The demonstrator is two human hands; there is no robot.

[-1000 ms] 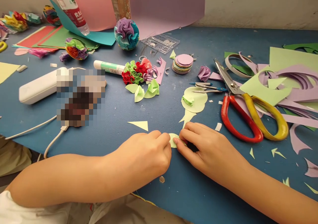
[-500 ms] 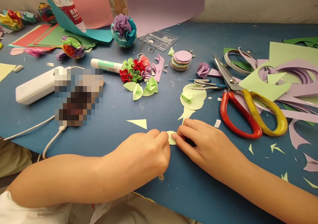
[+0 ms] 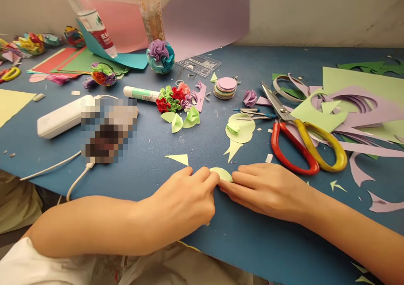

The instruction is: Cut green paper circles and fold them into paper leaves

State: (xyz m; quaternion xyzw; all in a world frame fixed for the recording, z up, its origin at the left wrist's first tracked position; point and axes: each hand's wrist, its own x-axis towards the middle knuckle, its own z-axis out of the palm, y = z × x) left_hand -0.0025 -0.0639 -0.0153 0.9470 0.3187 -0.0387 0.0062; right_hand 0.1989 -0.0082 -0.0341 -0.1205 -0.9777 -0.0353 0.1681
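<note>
Between my hands, low in the middle of the view, is a small pale green paper piece (image 3: 221, 174) with a curved upper edge. My left hand (image 3: 189, 192) is closed, its thumb and fingers pinching the paper's left end. My right hand (image 3: 261, 188) grips the right end, fingers pressed together. Fingertips hide the lower part of the paper. Just above lie pale green paper circles (image 3: 244, 131) with a small folded green bit on them. A pale green triangle (image 3: 179, 159) rests above my left hand.
Scissors (image 3: 303, 146) with red and yellow handles lie right, beside purple and green scraps (image 3: 362, 108). Further back are a glue stick (image 3: 141, 93), stacked paper discs (image 3: 225, 88), a paper ball (image 3: 160, 57) and a bottle (image 3: 97, 28). A white power bank (image 3: 65, 116) and blurred phone are left.
The view has shifted, showing more of the wall. My right hand has flattened, its fingers now together along the paper's lower edge, and the green piece looks wider between my hands.
</note>
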